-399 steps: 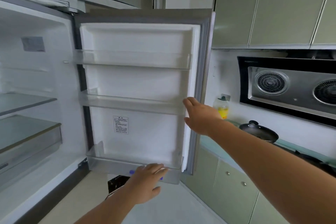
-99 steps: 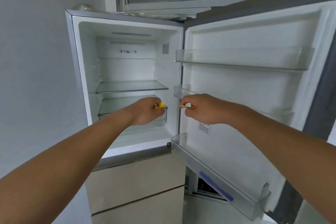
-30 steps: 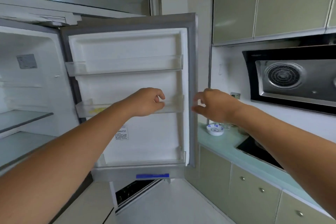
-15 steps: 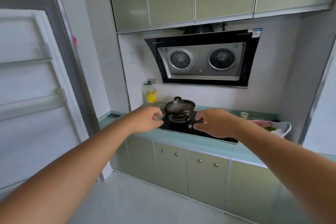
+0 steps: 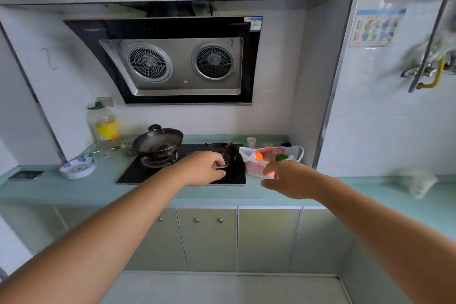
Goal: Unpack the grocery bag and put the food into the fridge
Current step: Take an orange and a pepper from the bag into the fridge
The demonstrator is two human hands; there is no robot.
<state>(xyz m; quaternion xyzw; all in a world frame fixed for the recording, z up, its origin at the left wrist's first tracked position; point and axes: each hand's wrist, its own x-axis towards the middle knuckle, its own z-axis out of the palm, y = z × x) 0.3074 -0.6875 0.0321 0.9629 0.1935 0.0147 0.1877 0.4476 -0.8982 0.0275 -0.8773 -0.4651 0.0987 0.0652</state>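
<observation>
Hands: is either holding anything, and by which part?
Nothing held. Left hand and right hand are both empty, near the grocery bag on the counter.

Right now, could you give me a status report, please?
Left hand, right hand empty, open. Grocery bag on counter beside stove, food inside. Nothing in the way.

Teal counter (image 5: 74, 192) holds stove (image 5: 134, 174), plates (image 5: 77, 168), phone (image 5: 26, 175), oil bottle (image 5: 103, 123), grocery bag (image 5: 251, 168).

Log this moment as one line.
stage: reaching | left hand: open, empty | right hand: open, empty | grocery bag: on counter beside gas stove, food inside
</observation>
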